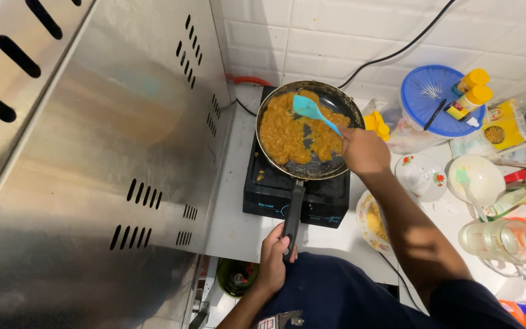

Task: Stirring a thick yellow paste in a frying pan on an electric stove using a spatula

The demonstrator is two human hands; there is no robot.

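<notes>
A black frying pan [342, 105] full of orange-yellow food [284, 131] sits on a small black single-burner stove [272, 189]. My left hand [273, 259] is closed around the pan's long black handle [293, 210] at its near end. My right hand [365, 152] hovers over the pan's right rim and grips a turquoise spatula [312, 109], whose blade rests in the food near the pan's far side.
A tall steel panel [92, 158] fills the left. Right of the stove are a blue-lidded container [433, 100], yellow-capped bottles [470, 91], a floral saucer [421, 176], a white bowl with a spoon [476, 180], a glass jug [500, 240] and packets. A black cable [397, 52] crosses the white tiles.
</notes>
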